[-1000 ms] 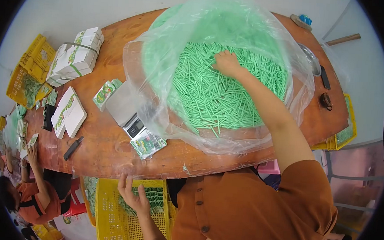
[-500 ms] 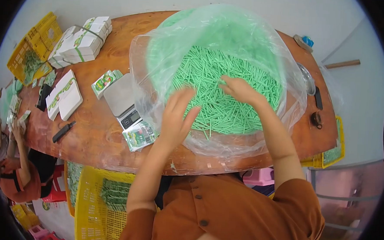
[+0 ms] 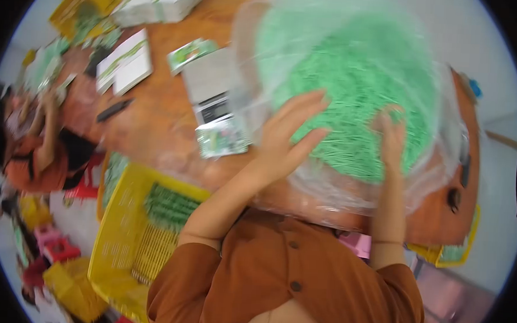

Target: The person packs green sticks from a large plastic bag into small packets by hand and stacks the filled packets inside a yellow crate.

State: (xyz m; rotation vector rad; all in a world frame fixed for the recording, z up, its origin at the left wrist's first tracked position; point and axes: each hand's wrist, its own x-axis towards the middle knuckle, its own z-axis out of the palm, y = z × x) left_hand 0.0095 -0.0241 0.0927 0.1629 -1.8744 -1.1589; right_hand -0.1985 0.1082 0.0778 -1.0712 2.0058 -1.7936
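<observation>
A large clear plastic bag [image 3: 445, 165] lies opened on the table, full of thin, short green sticks [image 3: 344, 145]. My left hand [image 3: 292, 128] hovers over the near left part of the heap, fingers stretched and thumb apart, with nothing in it. Over the right part of the sticks is my right hand [image 3: 391, 130], its fingers curled together. Green shows between those fingertips, though motion blurs the detail. Left of the bag stands a small digital scale [image 3: 207, 77], with printed packets [image 3: 222, 137] in front of it.
A small printed box [image 3: 189, 54] sits behind the scale. Further left on the wooden table [image 3: 155, 118] are white cartons [image 3: 126, 64] and a black-handled tool [image 3: 114, 110]. A yellow crate [image 3: 111, 247] with green packets stands beside my lap. Another person [image 3: 43, 144] works at far left.
The view has turned, so the table's contents appear shifted and tilted. My right hand has moved toward the right side of the sticks. My left hand stays open.
</observation>
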